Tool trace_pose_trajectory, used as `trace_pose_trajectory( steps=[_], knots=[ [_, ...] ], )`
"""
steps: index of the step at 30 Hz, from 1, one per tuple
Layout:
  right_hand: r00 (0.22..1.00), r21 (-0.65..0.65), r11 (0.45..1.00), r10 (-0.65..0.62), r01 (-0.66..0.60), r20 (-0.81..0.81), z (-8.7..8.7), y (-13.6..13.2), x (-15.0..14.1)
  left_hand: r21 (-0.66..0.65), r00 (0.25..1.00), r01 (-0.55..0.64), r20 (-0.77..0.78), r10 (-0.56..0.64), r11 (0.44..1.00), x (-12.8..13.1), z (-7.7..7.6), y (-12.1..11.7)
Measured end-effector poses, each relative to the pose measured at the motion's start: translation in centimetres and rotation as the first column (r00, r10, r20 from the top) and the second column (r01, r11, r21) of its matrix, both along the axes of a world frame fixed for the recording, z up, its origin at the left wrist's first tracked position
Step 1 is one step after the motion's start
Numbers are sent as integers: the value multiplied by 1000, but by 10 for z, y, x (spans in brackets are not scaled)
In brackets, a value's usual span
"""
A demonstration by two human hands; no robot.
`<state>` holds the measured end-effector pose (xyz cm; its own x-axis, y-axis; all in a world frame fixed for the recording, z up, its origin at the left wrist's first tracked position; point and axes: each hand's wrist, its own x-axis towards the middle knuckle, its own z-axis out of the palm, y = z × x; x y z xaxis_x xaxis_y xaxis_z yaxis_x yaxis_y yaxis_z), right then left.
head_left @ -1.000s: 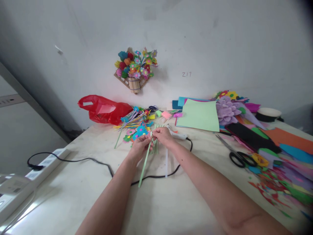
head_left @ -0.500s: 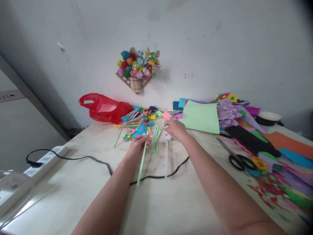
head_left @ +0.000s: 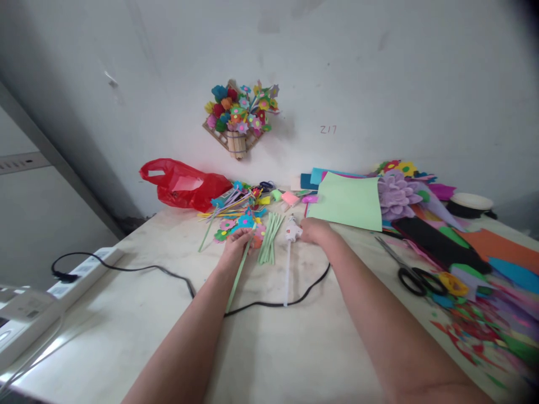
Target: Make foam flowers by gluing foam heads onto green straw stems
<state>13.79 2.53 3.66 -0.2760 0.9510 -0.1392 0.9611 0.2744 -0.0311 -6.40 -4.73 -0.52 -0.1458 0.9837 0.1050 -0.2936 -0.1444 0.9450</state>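
Observation:
Pinched in my left hand [head_left: 241, 238] is a thin pale green paper stick [head_left: 238, 276], its lower end slanting down toward me. Just right of that hand a bundle of similar green sticks [head_left: 270, 241] lies on the table. My right hand [head_left: 314, 230] is closed at the right side of a white glue gun [head_left: 292, 232], where its handle would be; the fingertips are partly hidden. A translucent glue stick [head_left: 287, 275] sticks out of the gun toward me. Colourful foam flowers [head_left: 245, 223] lie behind my left hand.
A black cable [head_left: 269, 303] curves across the table from a white power strip [head_left: 90, 269]. Black-handled scissors [head_left: 415, 276], a phone [head_left: 440, 244] and foam scraps [head_left: 467, 325] are on the right. A red bag [head_left: 181, 185] and green sheet [head_left: 351, 202] lie at the back.
My right hand has moved right and slightly down, from above the glue gun to its right side. The green stick in my left hand has tilted, its lower end swinging left.

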Motion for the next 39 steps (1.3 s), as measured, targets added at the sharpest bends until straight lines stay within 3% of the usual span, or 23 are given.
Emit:
trace_pose_trajectory(
  steps=[9,13,15,18,20,23,29,33,39],
  knots=[
    [995,101,992,-64,71,-75,6,0,3,60,993,-41,-107,47,997,1,0,0],
    [960,175,975,-89,138,-264,9,5,8,57,989,-43,-142,51,997,-1,-3,0],
    [882,105,986,-68,131,-466,11,4,9,58,988,-48,-144,56,997,-2,-4,1],
    [635,-95,995,-63,-17,-770,14,-1,8,51,985,-71,-152,78,996,-1,-3,0],
    [475,-177,973,-87,-148,-876,16,-6,8,45,980,-102,-165,108,994,1,-2,-1],
    [365,-225,936,-117,-269,-924,21,-12,8,65,972,-134,-188,144,989,3,-1,-2],
    [376,-269,881,-114,-390,-919,26,-14,10,93,957,-156,-233,174,983,3,-4,1],
    [411,-275,870,-93,-410,-907,23,-13,9,77,946,-176,-263,190,981,3,-3,1],
    [405,-269,860,-80,-435,-911,22,-14,6,63,930,-185,-310,195,981,5,0,-2]
  ],
)
